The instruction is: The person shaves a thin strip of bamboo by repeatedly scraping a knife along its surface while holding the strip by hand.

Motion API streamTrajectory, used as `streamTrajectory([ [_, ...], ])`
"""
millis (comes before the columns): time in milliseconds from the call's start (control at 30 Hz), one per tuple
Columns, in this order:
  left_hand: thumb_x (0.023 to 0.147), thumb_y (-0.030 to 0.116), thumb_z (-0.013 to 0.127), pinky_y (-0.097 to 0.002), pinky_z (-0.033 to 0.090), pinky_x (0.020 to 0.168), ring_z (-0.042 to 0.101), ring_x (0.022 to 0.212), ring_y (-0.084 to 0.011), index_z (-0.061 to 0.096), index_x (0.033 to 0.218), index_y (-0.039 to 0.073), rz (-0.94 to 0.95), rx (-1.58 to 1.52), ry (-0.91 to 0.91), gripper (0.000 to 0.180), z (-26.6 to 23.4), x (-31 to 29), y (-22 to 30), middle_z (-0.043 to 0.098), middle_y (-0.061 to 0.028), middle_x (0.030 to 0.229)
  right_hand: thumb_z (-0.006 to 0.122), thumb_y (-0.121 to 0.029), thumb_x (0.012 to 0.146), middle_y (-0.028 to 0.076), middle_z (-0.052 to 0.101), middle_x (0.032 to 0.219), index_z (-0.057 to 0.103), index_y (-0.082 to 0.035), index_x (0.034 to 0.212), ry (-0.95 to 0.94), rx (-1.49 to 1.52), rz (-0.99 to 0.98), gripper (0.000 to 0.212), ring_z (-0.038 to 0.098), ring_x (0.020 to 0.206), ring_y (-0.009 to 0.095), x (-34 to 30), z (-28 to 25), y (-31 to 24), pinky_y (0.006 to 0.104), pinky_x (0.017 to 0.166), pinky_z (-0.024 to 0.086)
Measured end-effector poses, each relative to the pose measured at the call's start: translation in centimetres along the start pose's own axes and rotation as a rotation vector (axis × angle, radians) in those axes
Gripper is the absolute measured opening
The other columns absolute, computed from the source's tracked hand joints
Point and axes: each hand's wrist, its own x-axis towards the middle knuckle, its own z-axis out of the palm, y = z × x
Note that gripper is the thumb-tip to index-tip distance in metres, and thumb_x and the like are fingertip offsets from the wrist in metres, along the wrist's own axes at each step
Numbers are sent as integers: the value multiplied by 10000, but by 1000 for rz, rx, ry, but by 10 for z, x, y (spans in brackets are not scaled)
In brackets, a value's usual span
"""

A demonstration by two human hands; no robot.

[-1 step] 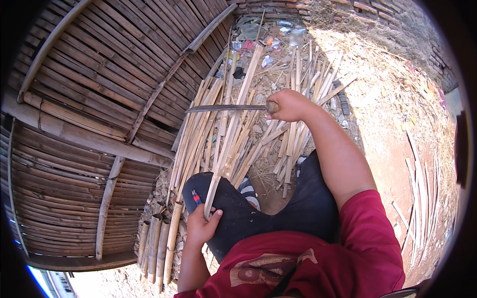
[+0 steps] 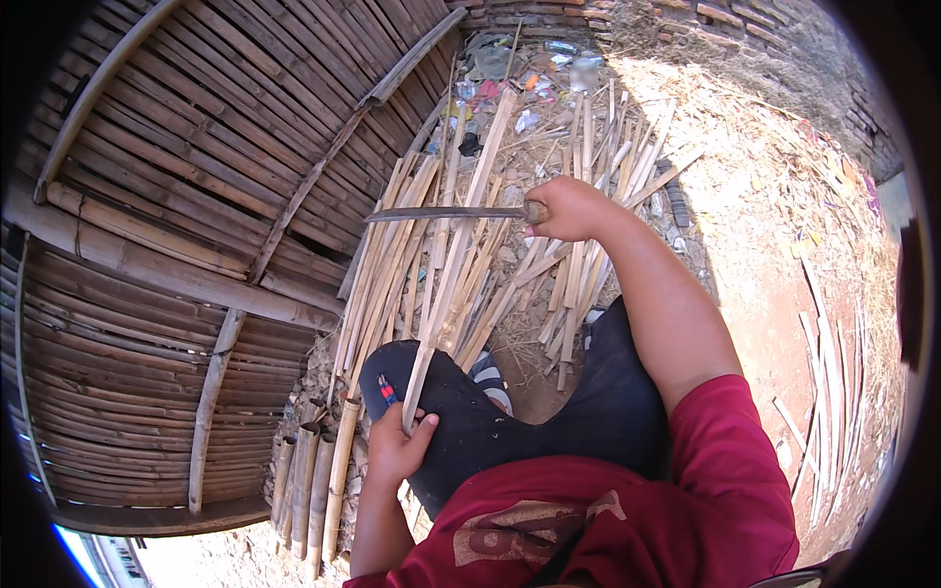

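Across the pile of loose strips beside the bamboo wall, one long pale strip ran from the dark trousers up toward scattered rubbish. The left hand was curled around its near end, fingers and thumb closed on it beside the left thigh. The right hand was wrapped round the handle of a long knife, whose blade pointed left across the line of the strip; whether it touched the wood, I could not tell. The strip looked light for its length and stiff, probably springy toward the far end, and dry enough not to slip much in bare fingers. It would likely split along its grain and could leave splinters, so the flat faces near the close end seemed the best hold, well apart from the blade. The knife looked heavier and rigid, and its handle seemed the only safe grip. A small red thing showed near the knee, too small to make out
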Motion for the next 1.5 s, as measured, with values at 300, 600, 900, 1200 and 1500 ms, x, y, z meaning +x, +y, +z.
streamTrajectory([
  [300,884,290,824,-306,494,582,614,605,-132,679,957,2,-14,-24,-1,330,1,0,-3,634,-51,663,822,-364,816,214,727,1060,728,-58,1169,-20,32,3,477,693,1033,398,2,2,-2,482,897,541],
  [600,887,279,823,-303,487,570,597,581,-133,676,952,2,11,-32,3,320,1,0,-7,615,-42,639,829,-354,820,225,724,1048,725,-34,1156,-56,54,5,475,695,1027,400,4,3,-1,476,892,542],
  [900,887,284,822,-306,490,570,612,582,-137,675,950,5,-2,-9,-2,322,0,0,-2,620,-43,637,832,-366,815,213,730,1044,730,-57,1171,-18,52,4,483,697,1024,395,1,2,-1,470,892,547],
  [1200,883,282,824,-305,500,588,614,608,-125,678,947,13,-26,-31,-6,313,-1,-1,-5,635,-45,660,823,-349,810,208,729,1040,726,-68,1137,-38,8,-17,442,693,1015,402,0,-5,-13,484,884,542],
  [1500,910,218,800,-262,450,582,546,636,-68,662,942,22,-21,-64,-40,242,-3,1,0,613,12,703,818,-321,808,208,728,1030,730,-74,1126,32,-6,26,412,686,1012,409,-3,-10,-7,487,883,541],
])
